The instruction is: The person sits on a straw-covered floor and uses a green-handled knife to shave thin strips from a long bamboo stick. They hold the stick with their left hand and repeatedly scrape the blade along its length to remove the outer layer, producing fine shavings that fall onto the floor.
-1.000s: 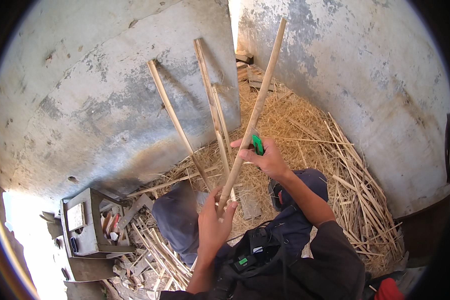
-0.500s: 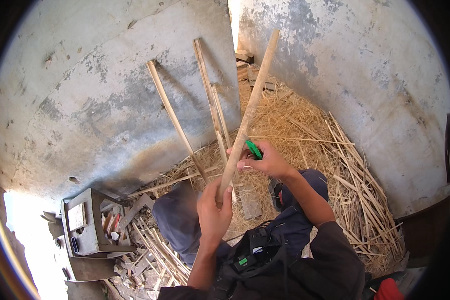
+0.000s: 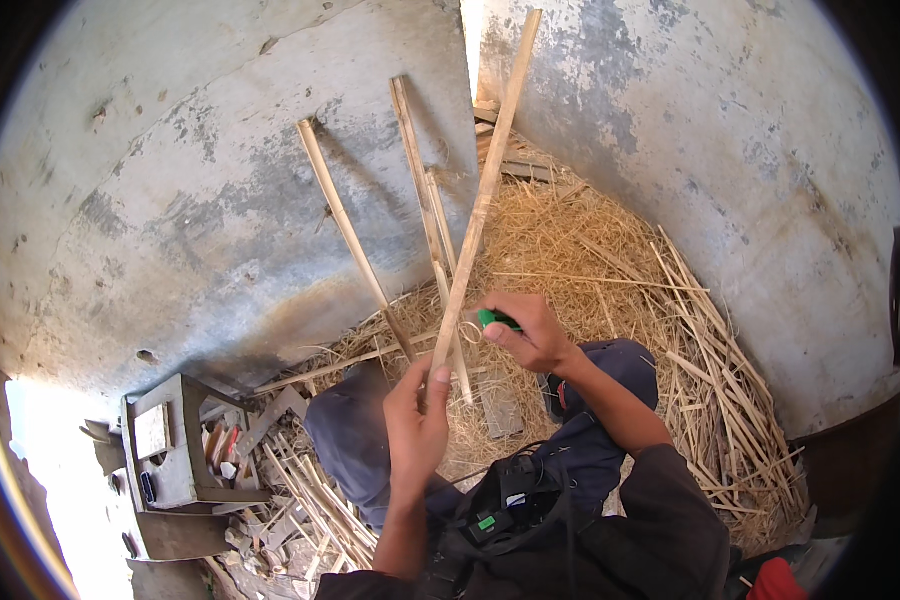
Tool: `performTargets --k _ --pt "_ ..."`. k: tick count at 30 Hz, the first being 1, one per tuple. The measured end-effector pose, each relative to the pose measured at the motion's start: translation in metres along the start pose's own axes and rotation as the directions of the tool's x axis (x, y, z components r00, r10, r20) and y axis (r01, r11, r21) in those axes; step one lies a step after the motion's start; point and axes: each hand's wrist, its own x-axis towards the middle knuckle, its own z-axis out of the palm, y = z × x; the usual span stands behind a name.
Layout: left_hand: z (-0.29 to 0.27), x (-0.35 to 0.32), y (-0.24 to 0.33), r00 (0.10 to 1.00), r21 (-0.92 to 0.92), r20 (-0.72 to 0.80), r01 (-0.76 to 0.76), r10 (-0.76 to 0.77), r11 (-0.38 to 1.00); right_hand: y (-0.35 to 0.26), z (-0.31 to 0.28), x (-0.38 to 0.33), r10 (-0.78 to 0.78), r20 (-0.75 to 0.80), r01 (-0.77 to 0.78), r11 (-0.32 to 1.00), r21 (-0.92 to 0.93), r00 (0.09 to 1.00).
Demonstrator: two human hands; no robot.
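My left hand (image 3: 416,422) grips the lower end of a long bamboo strip (image 3: 487,185), which slants up and to the right. My right hand (image 3: 533,333) is closed around a small green-handled knife (image 3: 497,320), just right of the strip's lower part. Its blade cannot be made out. A thin curled shaving (image 3: 472,332) shows between the strip and the right hand.
Several bamboo strips (image 3: 342,215) lean against the left wall. Shavings (image 3: 560,235) cover the floor ahead, with a pile of thin sticks (image 3: 725,400) at right. A worn wooden box (image 3: 192,440) stands at left, near scraps. My bent knees flank the work.
The bamboo strip has shifted upward and a little left. My right hand with the knife has moved down, away from the strip, and a curled shaving now shows.
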Motion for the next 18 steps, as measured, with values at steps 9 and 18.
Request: performTargets --k 9,18 --pt "-0.002 0.000 0.003 1.000 -0.150 0.031 0.006 -0.002 0.989 -0.014 0.007 0.001 -0.193 0.048 0.198 0.966 -0.167 0.980" --pt "-0.001 -0.008 0.007 0.992 -0.058 0.114 0.066 -0.059 0.996 -0.014 0.005 0.001 -0.237 -0.079 0.201 0.928 -0.315 0.968"
